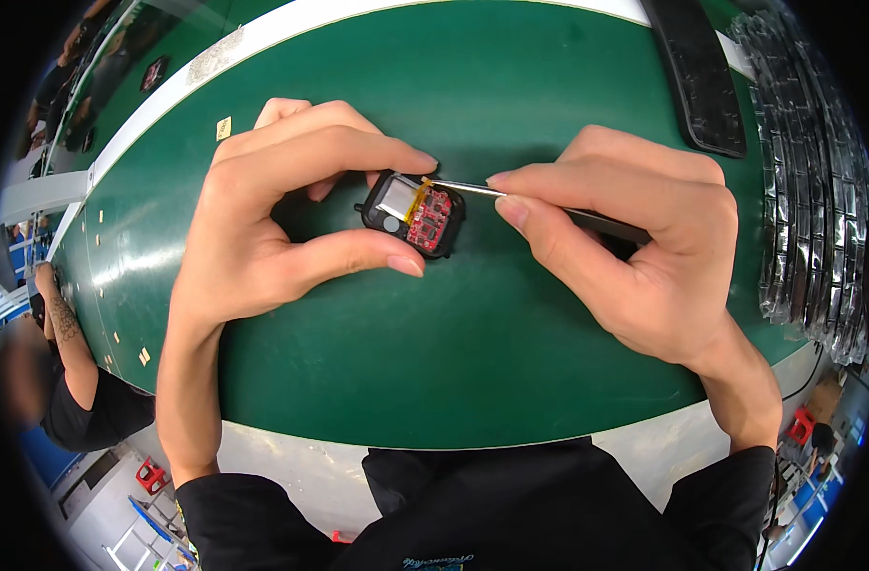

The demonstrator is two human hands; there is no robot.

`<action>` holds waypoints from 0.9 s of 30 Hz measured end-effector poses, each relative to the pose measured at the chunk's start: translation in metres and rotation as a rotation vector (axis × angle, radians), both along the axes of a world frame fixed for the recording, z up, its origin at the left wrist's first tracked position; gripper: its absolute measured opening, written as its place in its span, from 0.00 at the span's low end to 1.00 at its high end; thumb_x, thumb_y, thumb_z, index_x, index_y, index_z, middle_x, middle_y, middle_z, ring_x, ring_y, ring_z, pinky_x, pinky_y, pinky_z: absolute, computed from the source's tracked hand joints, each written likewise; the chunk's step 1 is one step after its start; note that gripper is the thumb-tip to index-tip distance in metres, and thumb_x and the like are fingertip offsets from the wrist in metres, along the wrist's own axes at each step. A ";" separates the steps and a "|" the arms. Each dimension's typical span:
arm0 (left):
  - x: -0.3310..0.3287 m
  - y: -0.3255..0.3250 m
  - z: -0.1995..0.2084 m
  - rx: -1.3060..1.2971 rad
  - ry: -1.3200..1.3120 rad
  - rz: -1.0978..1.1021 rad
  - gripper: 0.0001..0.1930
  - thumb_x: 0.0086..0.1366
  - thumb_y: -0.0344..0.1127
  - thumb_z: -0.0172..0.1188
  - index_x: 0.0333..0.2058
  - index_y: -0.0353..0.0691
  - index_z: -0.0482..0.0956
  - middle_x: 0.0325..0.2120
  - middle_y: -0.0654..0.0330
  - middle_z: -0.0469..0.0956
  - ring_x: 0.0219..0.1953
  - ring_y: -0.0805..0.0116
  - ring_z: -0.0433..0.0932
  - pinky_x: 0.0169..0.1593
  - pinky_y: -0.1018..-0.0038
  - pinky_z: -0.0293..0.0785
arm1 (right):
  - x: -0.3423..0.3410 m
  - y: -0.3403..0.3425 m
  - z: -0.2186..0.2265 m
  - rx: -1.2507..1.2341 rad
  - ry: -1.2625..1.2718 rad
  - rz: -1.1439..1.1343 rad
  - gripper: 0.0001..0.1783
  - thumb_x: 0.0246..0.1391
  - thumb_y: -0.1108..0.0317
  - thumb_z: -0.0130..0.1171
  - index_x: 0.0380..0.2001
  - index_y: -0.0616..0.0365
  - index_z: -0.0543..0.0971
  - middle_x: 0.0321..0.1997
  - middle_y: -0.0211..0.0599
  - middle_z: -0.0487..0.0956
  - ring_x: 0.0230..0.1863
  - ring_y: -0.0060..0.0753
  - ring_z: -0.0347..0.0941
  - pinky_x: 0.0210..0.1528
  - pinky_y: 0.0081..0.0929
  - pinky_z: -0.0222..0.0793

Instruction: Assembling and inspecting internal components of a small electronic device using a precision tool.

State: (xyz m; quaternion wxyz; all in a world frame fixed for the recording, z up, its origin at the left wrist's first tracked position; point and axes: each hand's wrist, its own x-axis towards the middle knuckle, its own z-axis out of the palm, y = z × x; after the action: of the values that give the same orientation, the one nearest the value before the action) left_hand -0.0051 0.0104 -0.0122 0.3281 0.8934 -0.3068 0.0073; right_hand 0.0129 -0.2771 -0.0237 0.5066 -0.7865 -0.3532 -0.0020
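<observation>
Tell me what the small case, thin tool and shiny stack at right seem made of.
Case: probably plastic, given its dull black walls. Thin tool: likely metal, silvery and bright toward the tip; its dark rear leaves it open. Stack: seemingly thin clear plastic, by its glossy glints.

Green tabletop (453, 362), grey floor (292, 466), small red stool (150, 476)

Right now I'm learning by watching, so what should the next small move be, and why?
I'd probably press the yellow tape lightly with the slim tool: its metal tip, guided by the right hand, is at the tape's upper end, and the left hand holds the black casing between thumb and fingers.
</observation>
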 end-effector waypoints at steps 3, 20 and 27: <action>0.000 0.000 0.001 0.014 -0.012 -0.020 0.35 0.43 0.57 0.84 0.45 0.36 0.91 0.33 0.63 0.86 0.31 0.71 0.71 0.39 0.72 0.62 | -0.001 0.000 0.000 -0.005 0.007 -0.002 0.09 0.53 0.84 0.71 0.38 0.65 0.91 0.24 0.34 0.81 0.21 0.17 0.71 0.22 0.19 0.59; 0.001 -0.002 0.000 0.007 -0.031 -0.046 0.35 0.43 0.58 0.84 0.44 0.36 0.91 0.32 0.62 0.86 0.32 0.69 0.74 0.39 0.71 0.63 | -0.002 0.003 -0.003 0.013 -0.018 -0.003 0.09 0.51 0.84 0.71 0.36 0.64 0.91 0.22 0.32 0.81 0.19 0.18 0.70 0.21 0.20 0.58; 0.001 -0.003 0.003 0.015 -0.070 -0.075 0.32 0.44 0.54 0.85 0.42 0.35 0.91 0.32 0.60 0.87 0.34 0.67 0.78 0.44 0.69 0.67 | -0.002 0.000 -0.004 0.025 -0.018 -0.008 0.10 0.50 0.84 0.71 0.36 0.63 0.91 0.22 0.33 0.82 0.19 0.18 0.72 0.21 0.20 0.59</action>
State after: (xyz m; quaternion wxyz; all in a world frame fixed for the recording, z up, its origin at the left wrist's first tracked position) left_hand -0.0037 0.0073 -0.0092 0.3106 0.8828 -0.3515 0.0242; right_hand 0.0112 -0.2767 -0.0279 0.5133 -0.7814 -0.3545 -0.0159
